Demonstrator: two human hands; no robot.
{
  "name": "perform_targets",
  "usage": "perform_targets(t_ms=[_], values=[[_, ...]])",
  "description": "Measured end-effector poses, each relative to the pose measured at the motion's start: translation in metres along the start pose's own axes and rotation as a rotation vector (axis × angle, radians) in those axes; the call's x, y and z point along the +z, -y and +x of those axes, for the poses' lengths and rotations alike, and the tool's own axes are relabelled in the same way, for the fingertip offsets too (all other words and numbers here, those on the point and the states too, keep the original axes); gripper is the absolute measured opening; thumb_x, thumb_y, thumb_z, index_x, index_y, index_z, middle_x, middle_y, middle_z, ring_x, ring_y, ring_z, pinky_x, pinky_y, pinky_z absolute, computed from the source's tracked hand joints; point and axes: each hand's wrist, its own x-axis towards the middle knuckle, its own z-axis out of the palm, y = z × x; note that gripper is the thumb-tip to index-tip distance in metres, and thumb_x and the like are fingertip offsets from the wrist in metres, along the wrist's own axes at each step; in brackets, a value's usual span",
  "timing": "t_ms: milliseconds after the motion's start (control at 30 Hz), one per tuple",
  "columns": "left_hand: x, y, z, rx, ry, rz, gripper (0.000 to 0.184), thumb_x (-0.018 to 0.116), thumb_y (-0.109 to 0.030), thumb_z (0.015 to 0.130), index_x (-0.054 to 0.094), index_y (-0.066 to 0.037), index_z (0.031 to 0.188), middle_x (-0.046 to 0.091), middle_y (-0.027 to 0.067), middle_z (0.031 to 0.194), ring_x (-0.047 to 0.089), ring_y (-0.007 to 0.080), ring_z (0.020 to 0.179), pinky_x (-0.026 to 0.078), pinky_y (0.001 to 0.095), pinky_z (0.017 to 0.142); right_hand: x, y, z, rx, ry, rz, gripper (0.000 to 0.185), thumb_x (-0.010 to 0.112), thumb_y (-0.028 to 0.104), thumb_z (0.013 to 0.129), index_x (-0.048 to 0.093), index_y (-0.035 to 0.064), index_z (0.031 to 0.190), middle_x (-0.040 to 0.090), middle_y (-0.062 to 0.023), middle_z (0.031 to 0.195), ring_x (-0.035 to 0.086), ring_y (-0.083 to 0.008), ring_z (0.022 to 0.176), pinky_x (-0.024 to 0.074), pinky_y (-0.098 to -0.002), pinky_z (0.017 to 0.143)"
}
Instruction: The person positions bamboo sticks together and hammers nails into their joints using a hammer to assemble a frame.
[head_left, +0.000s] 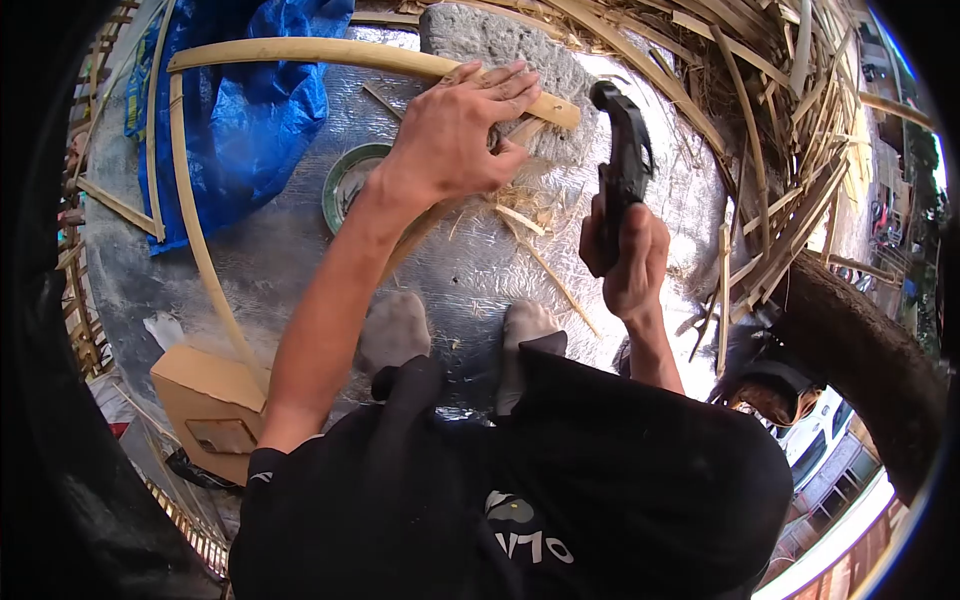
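My left hand presses down on a bamboo strip, its fingers curled over the strip near the right end. That end rests over a rough grey stone block. At its left end the strip meets another long bamboo strip, which runs down toward me. Just right of the block, my right hand is closed around the handle of a black hammer. The hammer is raised, its head apart from the bamboo. Under my left wrist, a green-rimmed round dish is partly hidden.
Blue plastic sheeting lies at the left. A cardboard box stands nearer me on that side. Split bamboo pieces are heaped at the upper right, beside a thick log. Shavings and slivers litter the shiny floor covering around my feet.
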Motion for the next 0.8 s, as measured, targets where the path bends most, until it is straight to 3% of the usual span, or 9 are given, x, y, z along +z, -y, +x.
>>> perform_targets(t_ms=[67,133,233,367,400,500,633,733,800], values=[[0.000,0.002,-0.001,0.004,0.019,0.014,0.055,0.060,-0.020,0.086,0.064,-0.015,0.141,0.056,0.0017,0.151,0.047,0.0161,0.144,0.030,0.0394,0.127,-0.005,-0.028,-0.004,-0.219,0.146,0.180,0.068,0.032,0.061,0.109,0.058,-0.0003,0.094,0.049,-0.0013,0.058,0.042,-0.0086,0.044,0.0295,-0.0248,0.043],[-0.002,0.000,-0.002,0.007,0.018,0.006,0.053,0.057,-0.018,0.087,0.065,-0.015,0.140,0.056,0.0007,0.151,0.048,0.0162,0.143,0.029,0.0396,0.127,0.014,-0.022,0.006,0.317,-0.012,-0.044,0.069,0.034,0.064,0.107,0.057,0.0041,0.082,0.048,0.0007,0.057,0.041,-0.0092,0.045,0.0293,-0.0268,0.044],[0.000,0.002,0.008,-0.048,-0.013,-0.008,0.052,0.055,-0.017,0.088,0.065,-0.016,0.139,0.057,0.0008,0.150,0.049,0.0168,0.142,0.029,0.0401,0.127,0.008,-0.021,-0.005,0.333,-0.044,-0.047,0.070,0.038,0.069,0.104,0.056,0.0054,0.080,0.048,0.0013,0.057,0.040,-0.0083,0.045,0.0283,-0.0259,0.044],[0.001,0.000,0.002,-0.016,0.008,-0.005,0.052,0.054,-0.016,0.088,0.065,-0.017,0.139,0.058,0.0014,0.148,0.050,0.0173,0.142,0.030,0.0406,0.127,0.021,-0.034,-0.028,-0.093,-0.124,0.094,0.074,0.042,0.077,0.098,0.053,0.0050,0.082,0.045,0.0025,0.055,0.040,-0.0085,0.044,0.0291,-0.0252,0.042],[0.001,-0.001,0.003,-0.010,0.000,0.002,0.052,0.054,-0.016,0.088,0.065,-0.017,0.139,0.059,0.0015,0.148,0.049,0.0173,0.142,0.030,0.0407,0.127,0.023,-0.028,-0.020,0.185,-0.145,-0.061,0.074,0.040,0.077,0.099,0.052,0.0061,0.080,0.042,0.0028,0.054,0.038,-0.0081,0.043,0.0284,-0.0251,0.042],[0.002,-0.001,0.001,-0.020,0.003,-0.012,0.051,0.053,-0.016,0.090,0.065,-0.017,0.140,0.059,0.0009,0.148,0.049,0.0172,0.143,0.029,0.0407,0.127,0.008,-0.026,-0.006,0.434,-0.215,0.253,0.065,0.045,0.064,0.105,0.048,0.0089,0.072,0.041,0.0020,0.054,0.039,-0.0080,0.044,0.0273,-0.0269,0.042],[0.004,-0.002,-0.002,-0.048,-0.007,-0.011,0.049,0.054,-0.018,0.092,0.065,-0.019,0.139,0.059,0.0002,0.148,0.048,0.0158,0.143,0.030,0.0409,0.127,-0.011,-0.018,-0.016,-0.105,-0.070,0.324,0.059,0.048,0.058,0.106,0.055,0.0022,0.089,0.048,0.0013,0.060,0.043,-0.0075,0.047,0.0305,-0.0250,0.044],[0.004,0.000,0.001,-0.031,-0.013,-0.021,0.048,0.054,-0.018,0.093,0.065,-0.018,0.139,0.059,0.0004,0.148,0.048,0.0162,0.144,0.029,0.0414,0.127,-0.010,-0.010,-0.004,0.037,0.073,0.238,0.063,0.046,0.061,0.105,0.055,-0.0007,0.095,0.045,-0.0019,0.061,0.041,-0.0092,0.045,0.0327,-0.0250,0.040],[0.005,0.000,0.001,-0.029,-0.020,-0.037,0.047,0.056,-0.019,0.093,0.066,-0.018,0.139,0.060,0.0020,0.147,0.049,0.0173,0.143,0.030,0.0408,0.126,-0.007,-0.007,0.004,0.271,0.089,0.298,0.048,0.052,0.050,0.107,0.058,0.0027,0.103,0.051,0.0006,0.067,0.047,-0.0067,0.054,0.0372,-0.0244,0.049]])
